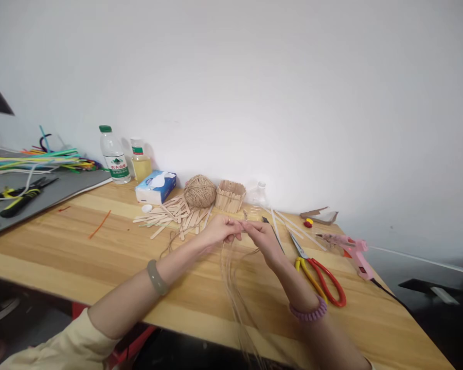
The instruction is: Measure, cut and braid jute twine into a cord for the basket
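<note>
My left hand point(223, 230) and my right hand point(259, 237) meet over the middle of the table, fingertips pinched close together. Between them they grip strands of jute twine point(228, 277), which hang down in a loose bundle over the table's front edge. A short tuft of twine pokes up above the fingers. Just behind my hands stands a small basket of craft sticks point(230, 196). Left of it sits a ball of jute twine point(199, 191), and a pile of loose craft sticks point(173, 213) lies in front of that.
Scissors point(318, 277) and a pink glue gun point(353, 252) lie to the right, with glue sticks point(293, 224) behind. At the back left stand a tissue box point(156, 187), a water bottle point(114, 159) and a bottle of yellow liquid point(141, 164). Pliers point(21, 200) rest on a grey mat point(61, 187).
</note>
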Demonstrator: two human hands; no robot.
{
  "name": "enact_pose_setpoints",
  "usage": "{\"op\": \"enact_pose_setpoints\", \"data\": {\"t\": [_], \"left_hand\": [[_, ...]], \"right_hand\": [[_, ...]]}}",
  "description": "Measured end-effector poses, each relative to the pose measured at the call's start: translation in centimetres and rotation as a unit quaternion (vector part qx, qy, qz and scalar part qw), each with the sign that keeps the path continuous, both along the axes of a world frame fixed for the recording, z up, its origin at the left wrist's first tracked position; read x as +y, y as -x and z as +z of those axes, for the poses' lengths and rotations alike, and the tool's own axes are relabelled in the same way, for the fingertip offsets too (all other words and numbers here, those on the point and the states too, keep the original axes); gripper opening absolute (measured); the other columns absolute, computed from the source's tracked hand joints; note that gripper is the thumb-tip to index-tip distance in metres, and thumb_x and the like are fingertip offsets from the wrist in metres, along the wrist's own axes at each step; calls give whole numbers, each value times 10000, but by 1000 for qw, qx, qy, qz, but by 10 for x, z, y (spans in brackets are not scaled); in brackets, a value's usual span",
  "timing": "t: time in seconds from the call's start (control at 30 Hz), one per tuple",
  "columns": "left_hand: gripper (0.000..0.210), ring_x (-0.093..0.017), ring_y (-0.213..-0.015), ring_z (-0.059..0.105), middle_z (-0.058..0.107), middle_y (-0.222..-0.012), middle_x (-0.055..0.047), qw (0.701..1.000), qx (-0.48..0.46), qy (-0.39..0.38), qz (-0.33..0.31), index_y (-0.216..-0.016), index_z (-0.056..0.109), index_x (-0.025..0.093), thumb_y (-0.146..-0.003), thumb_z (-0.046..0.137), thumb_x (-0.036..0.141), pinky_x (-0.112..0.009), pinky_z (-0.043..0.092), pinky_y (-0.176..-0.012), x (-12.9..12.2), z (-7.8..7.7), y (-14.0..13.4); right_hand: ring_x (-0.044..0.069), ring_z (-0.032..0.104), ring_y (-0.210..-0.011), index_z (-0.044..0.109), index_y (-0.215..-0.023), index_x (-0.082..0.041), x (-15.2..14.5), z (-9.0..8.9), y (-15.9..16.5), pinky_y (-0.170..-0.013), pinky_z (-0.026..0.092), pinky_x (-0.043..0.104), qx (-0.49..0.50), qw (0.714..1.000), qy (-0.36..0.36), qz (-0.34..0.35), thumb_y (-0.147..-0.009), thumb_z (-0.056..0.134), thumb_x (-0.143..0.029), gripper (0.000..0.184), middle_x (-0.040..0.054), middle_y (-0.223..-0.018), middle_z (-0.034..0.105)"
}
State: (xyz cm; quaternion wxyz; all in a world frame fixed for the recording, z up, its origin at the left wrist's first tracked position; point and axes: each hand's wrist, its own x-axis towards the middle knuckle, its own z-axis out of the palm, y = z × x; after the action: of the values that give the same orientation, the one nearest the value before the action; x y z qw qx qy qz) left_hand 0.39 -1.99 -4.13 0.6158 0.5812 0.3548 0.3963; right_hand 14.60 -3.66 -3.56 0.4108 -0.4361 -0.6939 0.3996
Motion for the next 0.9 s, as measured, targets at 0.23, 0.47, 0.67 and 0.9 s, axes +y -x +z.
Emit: {"op": "enact_pose_setpoints", "data": {"t": [0.23,0.47,0.67,0.9], "left_hand": [[210,-53,-457,382,542,-575,-1,998,-45,32,-11,-607,582,114,-636,627,317,-212,258,-460,-2,-3,-1],[207,-49,-459,361,452,-510,41,993,-98,49,-49,-788,641,129,-682,616,304,-203,244,-454,-11,7,-3],[187,-35,-425,315,420,-491,54,995,-87,8,-43,-700,627,111,-627,675,276,-202,213,-423,-12,6,-5],[231,-46,-436,359,455,-484,30,996,-88,1,-24,-532,556,122,-669,624,295,-209,236,-435,-12,2,-6]], "right_hand": [[87,268,-473,637,-795,-126,3,-5,-6,-450,190,224,88,995,16,-39,-789,474,-443,357,-40,-495,307],[74,128,-466,643,-884,-96,-4,-6,-9,-459,82,243,142,989,37,-23,-791,498,-433,378,-65,-513,166],[71,118,-462,636,-869,-95,-8,-2,-9,-469,75,249,163,986,42,-15,-792,511,-408,346,-72,-497,163],[71,126,-459,612,-839,-107,-9,-1,-8,-466,88,246,168,985,40,-15,-811,490,-401,320,-77,-490,158]]}}
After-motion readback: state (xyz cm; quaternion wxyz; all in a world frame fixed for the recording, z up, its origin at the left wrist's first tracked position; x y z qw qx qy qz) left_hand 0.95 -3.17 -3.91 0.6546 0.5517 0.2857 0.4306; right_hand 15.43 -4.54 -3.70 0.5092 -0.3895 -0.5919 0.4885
